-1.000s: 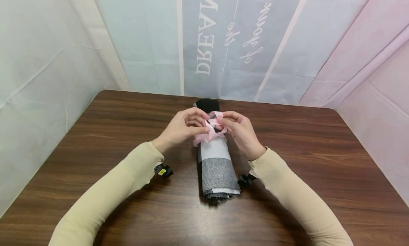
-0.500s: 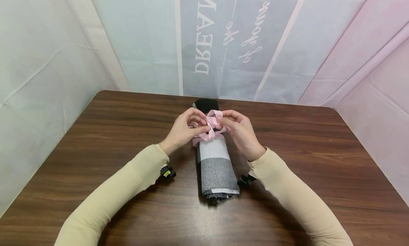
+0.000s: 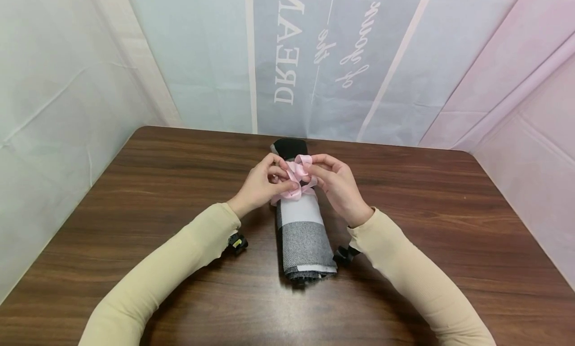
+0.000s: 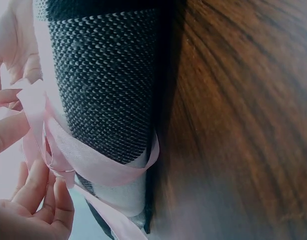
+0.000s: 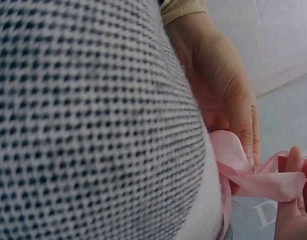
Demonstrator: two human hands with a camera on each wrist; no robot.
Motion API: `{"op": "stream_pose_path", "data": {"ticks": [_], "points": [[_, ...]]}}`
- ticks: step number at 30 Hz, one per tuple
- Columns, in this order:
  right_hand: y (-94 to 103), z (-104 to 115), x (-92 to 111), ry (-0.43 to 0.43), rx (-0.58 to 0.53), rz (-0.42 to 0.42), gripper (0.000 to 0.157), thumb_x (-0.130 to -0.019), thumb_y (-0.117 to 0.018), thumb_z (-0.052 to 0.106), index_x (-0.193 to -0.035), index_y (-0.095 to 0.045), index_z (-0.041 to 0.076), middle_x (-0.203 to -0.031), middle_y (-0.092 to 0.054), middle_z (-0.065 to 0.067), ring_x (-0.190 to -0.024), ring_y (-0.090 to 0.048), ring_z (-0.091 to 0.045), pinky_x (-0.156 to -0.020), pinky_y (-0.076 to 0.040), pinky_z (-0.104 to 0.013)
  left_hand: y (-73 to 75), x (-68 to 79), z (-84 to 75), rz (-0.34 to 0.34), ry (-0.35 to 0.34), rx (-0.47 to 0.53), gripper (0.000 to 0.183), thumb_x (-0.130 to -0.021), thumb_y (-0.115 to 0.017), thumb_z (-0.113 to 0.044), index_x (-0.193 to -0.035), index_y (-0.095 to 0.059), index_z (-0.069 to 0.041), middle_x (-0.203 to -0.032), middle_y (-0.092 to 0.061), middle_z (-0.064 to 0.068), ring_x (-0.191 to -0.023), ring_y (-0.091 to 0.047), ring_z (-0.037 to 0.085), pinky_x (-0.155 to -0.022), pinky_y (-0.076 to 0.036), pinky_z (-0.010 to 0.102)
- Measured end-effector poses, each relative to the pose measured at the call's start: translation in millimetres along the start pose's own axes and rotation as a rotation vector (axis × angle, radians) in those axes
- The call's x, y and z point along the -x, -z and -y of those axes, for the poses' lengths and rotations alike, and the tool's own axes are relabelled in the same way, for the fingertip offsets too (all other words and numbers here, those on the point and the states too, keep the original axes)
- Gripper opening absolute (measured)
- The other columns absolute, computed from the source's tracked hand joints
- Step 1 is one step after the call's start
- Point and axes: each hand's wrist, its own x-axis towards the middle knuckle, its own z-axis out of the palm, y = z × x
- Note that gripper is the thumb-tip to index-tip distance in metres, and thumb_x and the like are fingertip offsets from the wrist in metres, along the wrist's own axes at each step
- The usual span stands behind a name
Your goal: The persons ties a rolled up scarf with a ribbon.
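Note:
A rolled black, white and grey checked cloth point(image 3: 307, 243) lies lengthwise in front of me, a pink ribbon point(image 3: 294, 172) wound around its upper part. My left hand point(image 3: 259, 186) pinches the ribbon from the left, thumb low on it. From the right, my right hand point(image 3: 338, 187) pinches an upturned ribbon loop between thumb and fingers. In the left wrist view, the ribbon point(image 4: 101, 167) crosses the cloth and a tail hangs past its side. The right wrist view shows a ribbon loop point(image 5: 278, 185) between both hands. The knot area is partly hidden by fingers.
The roll lies on a brown wood-grain table point(image 3: 431, 226). Behind the table's far edge hangs a pale printed backdrop point(image 3: 215, 61). Pale sheets point(image 3: 63, 96) stand at both sides. A black wrist device point(image 3: 237, 242) shows under each cuff.
My left hand has shifted slightly right and down, its fingers drawing the ribbon into a tighter tangle beside the loop. The right hand stays nearly still, and the cloth roll keeps its place.

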Motion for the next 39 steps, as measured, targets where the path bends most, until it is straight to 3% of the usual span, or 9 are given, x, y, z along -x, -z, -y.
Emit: {"op": "stream_pose_path", "data": {"ticks": [12, 19, 23, 30, 36, 39], "points": [[-0.2, -1.0, 3.5, 0.007, -0.021, 0.022, 0.01, -0.09, -0.06, 0.0, -0.091, -0.064, 0.009, -0.101, -0.07, -0.001, -0.082, -0.062, -0.009, -0.068, -0.051, -0.019, -2.2, 1.4, -1.5, -0.025, 0.031, -0.007, 0.046, -0.077, -0.077, -0.009, -0.107, -0.041, -0.007, -0.082, -0.067, 0.007, -0.082, -0.053, 0.015, -0.074, -0.042, 0.025], [0.8, -1.3, 5.5, 0.023, -0.031, 0.047, 0.002, -0.088, -0.064, 0.003, -0.088, -0.062, 0.005, -0.101, -0.07, -0.005, -0.083, -0.062, -0.013, -0.07, -0.053, -0.022, -3.3, 1.5, -2.9, -0.018, 0.054, -0.008, 0.06, -0.081, -0.071, -0.006, -0.124, -0.03, -0.004, -0.1, -0.068, 0.018, -0.084, -0.055, 0.021, -0.075, -0.043, 0.026], [1.2, -0.4, 7.2, 0.018, -0.035, 0.046, 0.007, -0.088, -0.064, 0.004, -0.084, -0.058, 0.004, -0.101, -0.069, -0.007, -0.084, -0.062, -0.014, -0.07, -0.054, -0.023, -4.3, 1.0, -3.0, -0.042, 0.057, -0.075, 0.048, -0.083, -0.068, -0.009, -0.122, -0.041, -0.003, -0.091, -0.069, 0.013, -0.079, -0.055, 0.018, -0.069, -0.043, 0.024], [1.0, -1.0, 7.4, 0.026, -0.002, 0.029, 0.013, -0.09, -0.062, 0.005, -0.078, -0.058, 0.007, -0.093, -0.068, -0.004, -0.081, -0.06, -0.012, -0.069, -0.053, -0.023, -5.7, -0.9, -1.7, -0.08, 0.068, -0.09, 0.014, -0.088, -0.063, -0.01, -0.099, -0.057, -0.005, -0.076, -0.061, 0.004, -0.065, -0.053, 0.008, -0.058, -0.04, 0.021], [1.2, -2.4, 7.1, 0.035, 0.008, 0.023, 0.013, -0.089, -0.063, 0.005, -0.078, -0.058, 0.008, -0.091, -0.064, -0.003, -0.08, -0.059, -0.013, -0.069, -0.053, -0.023, -5.2, 1.7, -2.7, -0.089, 0.069, -0.104, 0.019, -0.089, -0.056, -0.006, -0.106, -0.064, -0.004, -0.083, -0.065, 0.008, -0.065, -0.053, 0.007, -0.06, -0.042, 0.021], [2.5, -2.9, 7.1, 0.036, 0.01, 0.014, 0.013, -0.089, -0.063, 0.005, -0.078, -0.057, 0.008, -0.092, -0.064, -0.004, -0.08, -0.06, -0.012, -0.069, -0.053, -0.023, -4.8, 2.9, -3.7, -0.101, 0.05, -0.107, 0.021, -0.089, -0.052, -0.003, -0.105, -0.066, -0.002, -0.078, -0.061, 0.009, -0.062, -0.049, 0.01, -0.057, -0.04, 0.022]]}}
